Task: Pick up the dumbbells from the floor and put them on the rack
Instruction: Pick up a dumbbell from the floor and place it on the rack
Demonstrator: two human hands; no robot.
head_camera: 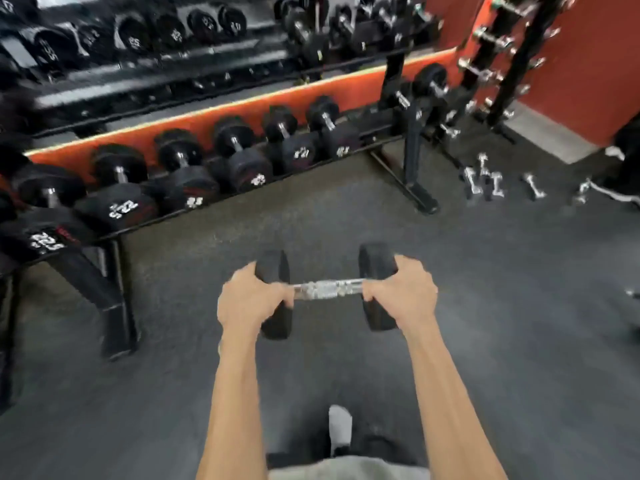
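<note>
A black dumbbell (329, 288) with a chrome handle hangs crosswise in front of me, above the dark floor. My left hand (251, 299) grips its left end, fingers curled over the black head and onto the handle. My right hand (403, 292) grips the right end the same way. The long black rack (412, 157) runs from the left edge toward the upper right, ahead of the dumbbell. Its lowest tier holds several black dumbbells (242, 157) marked with white numbers. Several small chrome dumbbells (485, 180) lie on the floor to the right of the rack's foot.
Upper rack tiers carry more black dumbbells (204, 26), blurred. A tall black stand (498, 57) with chrome dumbbells stands against the orange wall at the upper right. Another person's shoe (623, 192) is at the right edge. My own foot (339, 427) shows below.
</note>
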